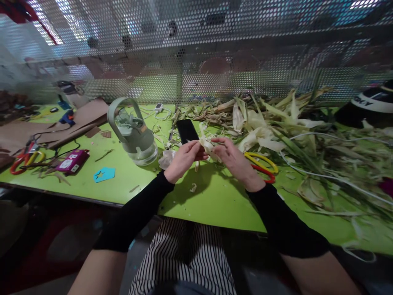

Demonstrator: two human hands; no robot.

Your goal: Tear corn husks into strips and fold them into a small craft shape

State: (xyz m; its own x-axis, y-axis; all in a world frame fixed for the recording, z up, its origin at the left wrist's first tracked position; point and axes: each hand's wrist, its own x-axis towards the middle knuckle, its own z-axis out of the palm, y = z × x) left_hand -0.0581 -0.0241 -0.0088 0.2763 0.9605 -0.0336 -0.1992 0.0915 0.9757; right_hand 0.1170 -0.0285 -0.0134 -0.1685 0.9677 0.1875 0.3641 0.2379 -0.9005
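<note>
Over the near middle of the green surface (pixel 221 207), both bare hands meet around a pale husk piece (pixel 206 145), which is held up in front of the dark phone (pixel 188 132). The left hand (pixel 186 157) appears to pinch its left end between thumb and fingers; the right hand (pixel 233 160) is half curled at the other side, its fingers spread, and I cannot tell whether they grasp the husk or merely rest against it. The step in hand looks like shaping by touch, perhaps folding or gathering the strip, with no tool in use. As I judge it, the next move calls for a steady left pinch while the right fingers take a sure, light hold, since thin husk may split if tugged. Scissors with yellow and red handles (pixel 260 157) lie just beside the right wrist, partly behind it. Beyond them spreads a loose husk heap (pixel 276 119), and to the left, past a crumpled white scrap (pixel 166 159), stands a pale green bottle (pixel 138 141), upright.
</note>
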